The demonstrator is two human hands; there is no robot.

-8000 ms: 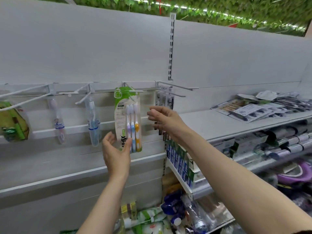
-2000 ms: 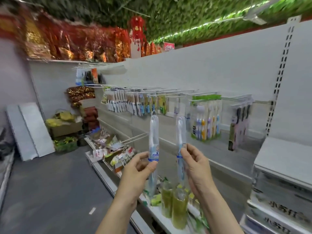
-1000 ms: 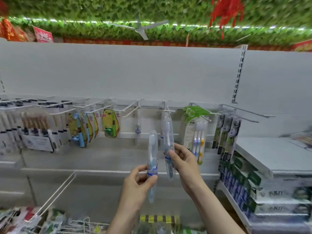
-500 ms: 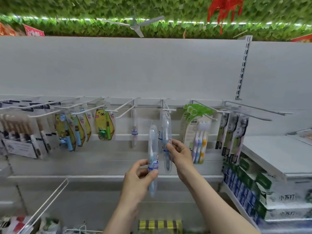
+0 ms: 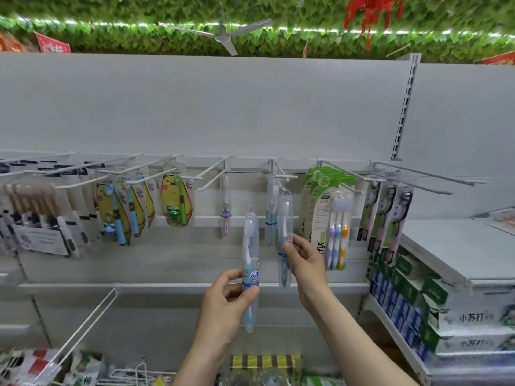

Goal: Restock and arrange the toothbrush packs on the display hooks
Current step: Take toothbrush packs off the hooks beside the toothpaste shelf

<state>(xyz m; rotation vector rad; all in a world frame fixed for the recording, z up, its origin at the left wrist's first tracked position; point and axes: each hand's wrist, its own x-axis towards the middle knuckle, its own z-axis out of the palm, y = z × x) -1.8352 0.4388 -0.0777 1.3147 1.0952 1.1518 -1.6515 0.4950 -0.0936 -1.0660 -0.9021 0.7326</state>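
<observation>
Over the last half second the right case (image 5: 284, 232) has been raised by the right hand (image 5: 302, 256), pinched, until its top reaches the hook (image 5: 281, 178); hanging seems nearly done. A second case (image 5: 250, 263) is gripped by the left hand (image 5: 225, 305), lower, unhung.

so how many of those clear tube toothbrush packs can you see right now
4. One in the left hand, pack; one pinched by the right hand, at the hook; one hanging behind it; one alone further left. More may hide behind.

Four clear toothbrush cases (image 5: 250, 263); two in hands (image 5: 225, 299).
</observation>
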